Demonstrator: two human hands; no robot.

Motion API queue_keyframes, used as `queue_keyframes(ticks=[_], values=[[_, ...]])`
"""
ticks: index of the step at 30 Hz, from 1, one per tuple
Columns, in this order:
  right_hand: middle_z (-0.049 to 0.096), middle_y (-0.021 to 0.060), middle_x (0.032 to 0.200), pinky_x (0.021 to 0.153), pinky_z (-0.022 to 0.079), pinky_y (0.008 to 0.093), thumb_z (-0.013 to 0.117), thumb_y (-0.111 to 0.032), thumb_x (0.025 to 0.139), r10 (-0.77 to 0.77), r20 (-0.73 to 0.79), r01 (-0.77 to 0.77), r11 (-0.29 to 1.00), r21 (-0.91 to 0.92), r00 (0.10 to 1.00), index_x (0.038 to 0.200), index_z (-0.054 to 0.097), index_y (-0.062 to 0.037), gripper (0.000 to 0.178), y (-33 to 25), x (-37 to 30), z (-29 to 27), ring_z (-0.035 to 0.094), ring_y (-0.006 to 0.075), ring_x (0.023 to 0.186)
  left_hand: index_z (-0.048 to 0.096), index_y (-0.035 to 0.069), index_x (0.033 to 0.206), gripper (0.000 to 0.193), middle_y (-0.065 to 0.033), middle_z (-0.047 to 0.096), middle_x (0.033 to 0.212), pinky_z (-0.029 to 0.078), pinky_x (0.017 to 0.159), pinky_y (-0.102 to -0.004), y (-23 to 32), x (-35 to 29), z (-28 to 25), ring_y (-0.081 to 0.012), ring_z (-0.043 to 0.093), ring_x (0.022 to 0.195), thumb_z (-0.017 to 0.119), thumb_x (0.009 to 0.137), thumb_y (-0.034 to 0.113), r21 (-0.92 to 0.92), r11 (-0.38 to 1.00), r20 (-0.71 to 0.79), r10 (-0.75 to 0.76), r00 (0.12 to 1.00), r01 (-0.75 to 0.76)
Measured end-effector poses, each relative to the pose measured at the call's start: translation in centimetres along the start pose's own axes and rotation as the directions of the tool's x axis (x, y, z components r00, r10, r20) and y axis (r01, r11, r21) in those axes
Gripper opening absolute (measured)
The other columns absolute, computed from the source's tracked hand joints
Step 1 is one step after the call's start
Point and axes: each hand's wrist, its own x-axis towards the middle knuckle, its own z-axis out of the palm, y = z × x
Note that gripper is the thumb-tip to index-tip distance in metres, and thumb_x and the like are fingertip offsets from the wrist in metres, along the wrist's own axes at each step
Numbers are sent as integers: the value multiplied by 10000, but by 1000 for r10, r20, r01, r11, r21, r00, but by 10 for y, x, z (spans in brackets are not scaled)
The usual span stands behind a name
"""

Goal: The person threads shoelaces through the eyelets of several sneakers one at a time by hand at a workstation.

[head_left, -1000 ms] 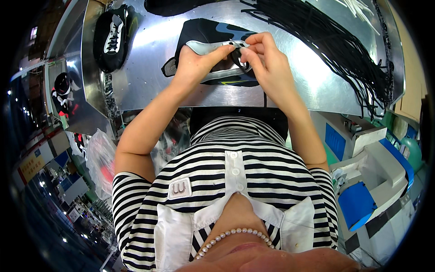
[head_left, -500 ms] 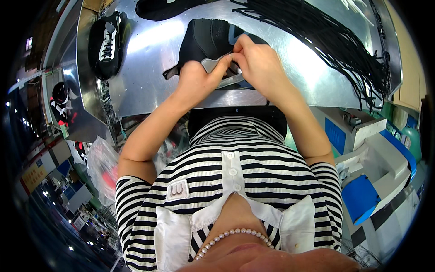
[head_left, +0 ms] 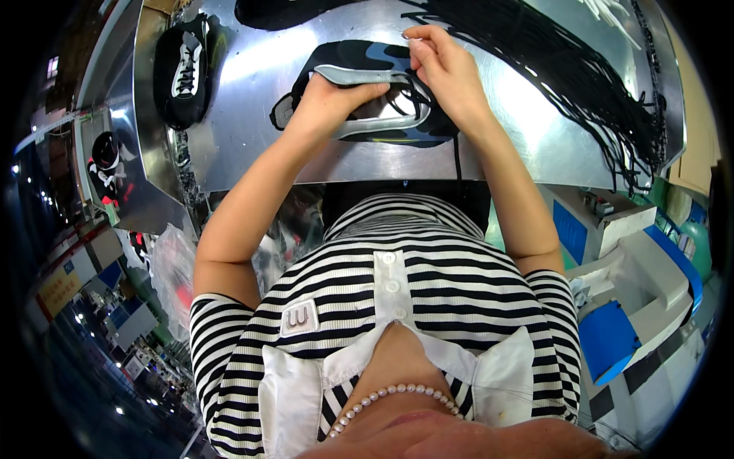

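Note:
A black shoe upper (head_left: 336, 55) with a grey lining lies on its side on the metal tabletop, its opening toward me. My left hand (head_left: 330, 101) grips its edge, fingers tucked behind the grey-lined flap and thumb across the front. A black shoelace (head_left: 413, 93) loops at the eyelet end, and a strand hangs over the table's near edge. My right hand (head_left: 447, 70) is raised just beyond that end, fingers bent together. Something tiny and dark shows at its fingertips, too small to make out.
A laced black shoe (head_left: 180, 73) stands at the left of the metal table (head_left: 252, 157). Another black shoe part (head_left: 294, 11) lies at the far edge. A bundle of black laces (head_left: 566, 76) spreads across the right side. White laces (head_left: 612, 19) lie beyond it.
The shoe upper has tipped so its opening faces me. My right hand has left the left hand and moved up and right. The black lace loop and hanging strand now show.

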Motion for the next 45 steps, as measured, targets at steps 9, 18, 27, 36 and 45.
queue_keyframes(ticks=[9,18,27,36,45], values=[[699,173,825,770,506,458,533,-254,988,-77,-75,55,964,-262,994,1140,590,-51,260,2,-6,13,673,377,818,635,-24,984,249,-1,541,798,383,666,-209,18,-26,-46,-76,439,680,657,930,218,-267,919,565,-94,820,289],[696,108,797,686,516,376,548,-198,982,-110,-266,75,988,-138,958,1109,612,-56,202,8,-3,15,687,280,719,628,50,883,124,-50,613,956,462,798,-345,28,-73,-59,-193,571,912,684,796,-18,-31,884,-100,461,882,-466],[671,90,793,616,499,280,594,-117,968,-188,-73,193,979,66,979,1144,604,-49,189,-30,-63,0,665,181,683,649,33,884,160,-89,655,984,512,762,-325,-37,-33,-7,-252,642,875,760,769,25,680,395,109,779,618,-618],[705,117,851,647,527,299,610,-100,957,-125,31,126,992,-20,992,1096,585,-26,159,-9,-90,18,701,221,728,655,19,982,212,-94,693,908,522,688,-307,-29,-30,-10,-251,678,789,760,807,76,698,451,85,719,690,-556],[697,125,789,642,523,315,603,-95,950,-27,59,23,997,73,998,1076,537,-2,170,-12,-78,23,699,232,707,663,32,968,179,-95,710,882,521,659,-294,-31,-30,-2,-248,688,737,745,815,75,604,501,162,685,711,-620]])
